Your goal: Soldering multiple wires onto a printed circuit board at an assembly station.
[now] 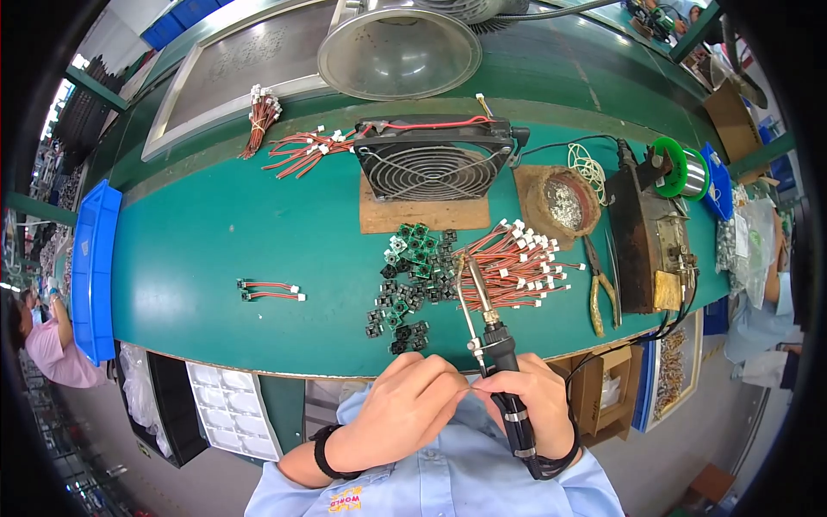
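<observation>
My right hand is wrapped round the black handle of a soldering iron, which has a thin metal feed tube alongside its barrel. The iron points away from me, its tip over the parts on the green bench. Close by, my left hand is pinched at the right fingertips; whatever sits between its fingers is too small to name. Beyond the hands lie a pile of small black and green circuit parts and a heap of red-and-black wire leads with white connectors. Two wired parts lie apart at left.
A black fan stands on a wooden board at the back. To its right are a round dish of solder scraps, pliers, a dark soldering station and a green solder spool. A blue bin hangs at the left edge.
</observation>
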`<move>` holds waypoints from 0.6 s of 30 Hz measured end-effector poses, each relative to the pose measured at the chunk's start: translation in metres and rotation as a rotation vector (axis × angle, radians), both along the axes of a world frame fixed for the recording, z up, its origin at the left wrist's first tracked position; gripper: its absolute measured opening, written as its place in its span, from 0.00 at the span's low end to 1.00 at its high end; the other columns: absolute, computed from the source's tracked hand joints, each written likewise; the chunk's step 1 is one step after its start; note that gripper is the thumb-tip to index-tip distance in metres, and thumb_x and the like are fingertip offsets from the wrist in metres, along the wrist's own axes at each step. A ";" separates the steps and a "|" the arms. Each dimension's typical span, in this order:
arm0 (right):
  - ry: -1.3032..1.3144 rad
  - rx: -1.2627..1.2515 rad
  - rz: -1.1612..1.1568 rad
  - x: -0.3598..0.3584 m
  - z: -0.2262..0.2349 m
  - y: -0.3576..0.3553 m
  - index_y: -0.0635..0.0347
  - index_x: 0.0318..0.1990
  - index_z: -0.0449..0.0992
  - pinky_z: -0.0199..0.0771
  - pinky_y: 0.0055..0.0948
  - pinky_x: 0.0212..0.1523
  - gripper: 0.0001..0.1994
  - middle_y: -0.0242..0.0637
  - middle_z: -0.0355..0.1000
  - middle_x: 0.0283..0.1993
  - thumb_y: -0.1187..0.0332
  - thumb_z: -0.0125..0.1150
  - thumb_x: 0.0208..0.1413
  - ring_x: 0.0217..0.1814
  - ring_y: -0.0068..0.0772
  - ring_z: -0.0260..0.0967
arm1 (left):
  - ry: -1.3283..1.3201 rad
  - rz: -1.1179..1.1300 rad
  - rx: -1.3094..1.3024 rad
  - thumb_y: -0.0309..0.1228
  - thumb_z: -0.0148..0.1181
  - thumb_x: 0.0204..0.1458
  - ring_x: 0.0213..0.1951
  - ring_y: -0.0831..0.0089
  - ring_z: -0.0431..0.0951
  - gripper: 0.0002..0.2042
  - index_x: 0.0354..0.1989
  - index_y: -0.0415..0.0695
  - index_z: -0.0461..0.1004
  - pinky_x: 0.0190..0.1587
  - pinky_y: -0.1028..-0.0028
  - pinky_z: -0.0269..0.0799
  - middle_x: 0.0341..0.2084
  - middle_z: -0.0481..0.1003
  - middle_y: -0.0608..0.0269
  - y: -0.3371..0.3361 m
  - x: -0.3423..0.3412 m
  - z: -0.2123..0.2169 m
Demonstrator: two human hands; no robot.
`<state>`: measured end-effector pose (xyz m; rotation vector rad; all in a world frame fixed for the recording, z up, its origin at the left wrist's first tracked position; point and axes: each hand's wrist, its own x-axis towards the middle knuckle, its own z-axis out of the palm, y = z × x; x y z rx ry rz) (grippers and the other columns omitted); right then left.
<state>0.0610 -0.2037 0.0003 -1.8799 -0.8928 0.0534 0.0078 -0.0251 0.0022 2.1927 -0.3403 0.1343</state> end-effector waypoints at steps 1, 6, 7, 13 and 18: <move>0.007 0.027 0.001 -0.001 -0.002 0.000 0.56 0.41 0.69 0.65 0.26 0.30 0.21 0.28 0.68 0.23 0.82 0.62 0.35 0.24 0.30 0.67 | -0.004 0.005 -0.020 0.19 0.60 0.39 0.29 0.64 0.70 0.07 0.29 0.41 0.71 0.34 0.70 0.66 0.27 0.71 0.62 0.000 0.000 0.001; 0.185 0.209 -0.056 -0.009 -0.012 0.006 0.56 0.38 0.62 0.69 0.24 0.30 0.18 0.38 0.71 0.29 0.82 0.64 0.43 0.28 0.28 0.69 | -0.036 0.046 -0.051 0.18 0.59 0.39 0.29 0.64 0.70 0.07 0.29 0.41 0.72 0.34 0.69 0.66 0.27 0.71 0.61 0.005 -0.002 0.003; 0.182 0.218 -0.098 -0.009 -0.014 0.005 0.56 0.39 0.61 0.69 0.24 0.31 0.18 0.39 0.70 0.29 0.82 0.63 0.45 0.28 0.27 0.68 | -0.050 0.058 -0.048 0.18 0.59 0.39 0.29 0.63 0.70 0.07 0.29 0.41 0.72 0.33 0.69 0.66 0.26 0.71 0.61 0.008 -0.003 0.003; 0.320 0.256 -0.226 -0.005 -0.015 -0.005 0.57 0.40 0.57 0.69 0.22 0.32 0.18 0.41 0.69 0.31 0.83 0.59 0.48 0.30 0.24 0.68 | 0.047 0.296 0.140 0.22 0.63 0.39 0.30 0.62 0.70 0.10 0.32 0.41 0.73 0.33 0.69 0.66 0.29 0.70 0.59 0.048 -0.019 -0.009; 0.394 0.293 -0.169 -0.007 -0.018 0.000 0.57 0.41 0.57 0.69 0.22 0.32 0.18 0.41 0.69 0.31 0.83 0.59 0.48 0.31 0.25 0.68 | 0.014 0.240 0.253 0.26 0.66 0.37 0.31 0.63 0.70 0.13 0.34 0.42 0.73 0.33 0.69 0.66 0.32 0.68 0.59 0.046 -0.009 -0.010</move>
